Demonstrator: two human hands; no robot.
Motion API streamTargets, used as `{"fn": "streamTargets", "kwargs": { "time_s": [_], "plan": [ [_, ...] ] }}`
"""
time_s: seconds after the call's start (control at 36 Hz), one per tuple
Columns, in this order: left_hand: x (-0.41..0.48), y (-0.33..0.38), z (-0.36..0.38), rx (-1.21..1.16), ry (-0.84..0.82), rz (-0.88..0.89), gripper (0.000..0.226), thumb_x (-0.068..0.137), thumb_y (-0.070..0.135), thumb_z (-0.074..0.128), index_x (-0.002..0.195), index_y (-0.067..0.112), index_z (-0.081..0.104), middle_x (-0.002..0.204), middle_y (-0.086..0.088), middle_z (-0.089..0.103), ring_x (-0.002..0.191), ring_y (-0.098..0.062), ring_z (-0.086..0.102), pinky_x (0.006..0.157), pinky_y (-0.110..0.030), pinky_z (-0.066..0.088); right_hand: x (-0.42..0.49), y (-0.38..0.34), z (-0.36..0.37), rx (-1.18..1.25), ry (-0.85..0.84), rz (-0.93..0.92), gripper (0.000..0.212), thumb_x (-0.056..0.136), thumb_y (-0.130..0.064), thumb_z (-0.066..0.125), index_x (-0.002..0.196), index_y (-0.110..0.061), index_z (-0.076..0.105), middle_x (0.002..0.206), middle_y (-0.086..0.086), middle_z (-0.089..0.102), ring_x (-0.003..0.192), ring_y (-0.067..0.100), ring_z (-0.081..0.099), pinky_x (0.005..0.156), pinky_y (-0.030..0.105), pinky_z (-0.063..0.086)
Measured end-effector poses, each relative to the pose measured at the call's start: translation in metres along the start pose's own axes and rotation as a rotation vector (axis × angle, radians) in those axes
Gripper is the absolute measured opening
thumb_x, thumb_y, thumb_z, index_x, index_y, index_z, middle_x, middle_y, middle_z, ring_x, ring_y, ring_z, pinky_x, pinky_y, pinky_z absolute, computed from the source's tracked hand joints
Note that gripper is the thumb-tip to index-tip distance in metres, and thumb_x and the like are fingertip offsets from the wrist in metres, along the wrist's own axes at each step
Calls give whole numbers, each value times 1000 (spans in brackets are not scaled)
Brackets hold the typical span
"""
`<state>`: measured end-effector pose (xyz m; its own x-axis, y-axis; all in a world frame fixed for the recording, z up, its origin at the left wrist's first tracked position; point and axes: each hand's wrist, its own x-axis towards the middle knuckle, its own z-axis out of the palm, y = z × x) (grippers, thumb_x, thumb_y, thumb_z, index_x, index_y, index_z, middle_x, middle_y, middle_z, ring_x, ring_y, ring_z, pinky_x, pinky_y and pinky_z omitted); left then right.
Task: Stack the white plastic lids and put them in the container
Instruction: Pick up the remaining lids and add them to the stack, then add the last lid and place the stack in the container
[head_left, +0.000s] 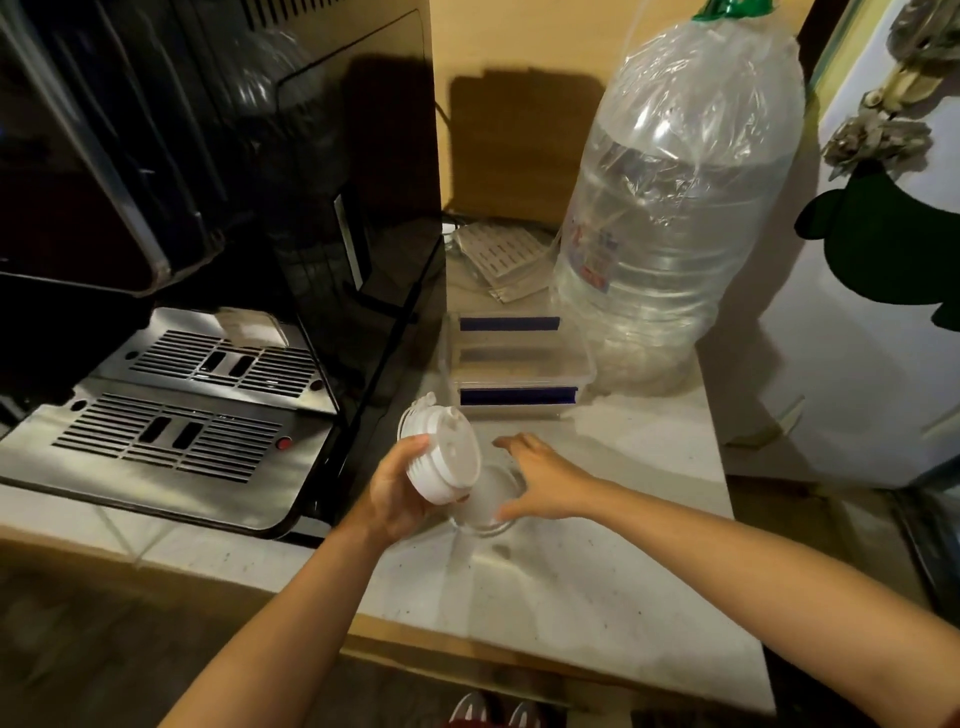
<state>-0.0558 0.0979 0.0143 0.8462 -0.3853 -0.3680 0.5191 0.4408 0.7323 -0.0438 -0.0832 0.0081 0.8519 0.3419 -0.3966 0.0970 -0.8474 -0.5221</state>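
Observation:
My left hand (396, 488) grips a stack of white plastic lids (447, 457), tilted with the top lid facing up and right, just above the counter. Right beside the stack, my right hand (540, 480) curls around a small clear round container (491, 501) that stands on the white counter, thumb on its near rim and fingers over its far side. The container's mouth is partly hidden by the stack and my right hand.
A black coffee machine with steel drip trays (171, 415) fills the left. A clear lidded box with blue clips (514, 364) sits behind the hands. A large water bottle wrapped in plastic (675, 218) stands at the back right, with a white fridge (857, 312) beyond.

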Motion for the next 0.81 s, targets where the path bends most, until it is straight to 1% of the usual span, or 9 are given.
{"fn": "streamTargets", "kwargs": {
  "time_s": [0.11, 0.17, 0.22, 0.25, 0.36, 0.44, 0.58, 0.69, 0.81],
  "plan": [
    [-2, -3, -11, 1, 41, -29, 85, 16, 44, 84, 94, 19, 58, 86, -10, 60, 78, -24, 57, 55, -31, 54, 8, -7, 16, -61, 22, 27, 92, 69, -41, 75, 141, -19, 23, 145, 7, 31, 128, 25, 37, 101, 38, 41],
    [-5, -5, -15, 14, 57, -48, 71, 28, 36, 80, 94, 18, 59, 80, -9, 68, 72, -22, 64, 58, -32, 53, 11, -12, 20, -110, 41, 45, 92, 67, -44, 75, 140, -19, 26, 142, 7, 35, 125, 25, 40, 97, 39, 44],
    [-8, -6, -17, 35, 91, -28, 51, 44, 35, 68, 93, 19, 59, 78, -8, 68, 70, -21, 65, 60, -33, 52, 14, -16, 23, -154, 59, 47, 91, 65, -47, 75, 138, -19, 28, 139, 7, 37, 122, 25, 41, 92, 39, 46],
    [-8, -6, -17, 48, 115, -23, 48, 48, 36, 64, 93, 20, 59, 81, -8, 66, 72, -22, 63, 61, -33, 52, 15, -18, 24, -167, 63, 42, 90, 65, -48, 74, 137, -19, 29, 138, 7, 38, 121, 26, 42, 90, 39, 47],
    [-11, -10, -18, 73, 165, -19, 58, 41, 41, 63, 94, 19, 60, 84, -8, 66, 79, -24, 61, 67, -37, 52, 17, -20, 29, -206, 64, 32, 86, 64, -46, 74, 134, -18, 33, 135, 8, 39, 120, 28, 41, 85, 38, 47],
    [-12, -11, -18, 69, 191, -16, 57, 39, 40, 63, 92, 20, 59, 87, -9, 63, 80, -25, 60, 70, -40, 50, 18, -22, 32, -225, 65, 43, 84, 65, -46, 75, 132, -16, 35, 135, 9, 40, 119, 28, 41, 86, 40, 48],
    [-14, -14, -20, 63, 167, -11, 57, 39, 39, 64, 91, 19, 59, 74, -5, 71, 68, -19, 67, 56, -31, 57, 20, -22, 33, -236, 64, 64, 79, 65, -42, 76, 130, -14, 39, 131, 9, 43, 119, 28, 40, 85, 40, 48],
    [-13, -17, -19, 85, 162, -20, 60, 40, 42, 64, 95, 19, 58, 88, -9, 62, 76, -22, 63, 57, -30, 58, 20, -21, 32, -231, 80, 83, 78, 66, -40, 75, 130, -14, 39, 131, 9, 44, 120, 27, 40, 88, 39, 47],
    [-9, -17, -20, 103, 156, -27, 60, 42, 43, 64, 96, 19, 58, 91, -9, 61, 80, -23, 61, 62, -34, 56, 18, -15, 22, -216, 111, 115, 81, 66, -41, 75, 132, -13, 38, 132, 8, 44, 121, 27, 40, 90, 39, 46]
  ]
}}
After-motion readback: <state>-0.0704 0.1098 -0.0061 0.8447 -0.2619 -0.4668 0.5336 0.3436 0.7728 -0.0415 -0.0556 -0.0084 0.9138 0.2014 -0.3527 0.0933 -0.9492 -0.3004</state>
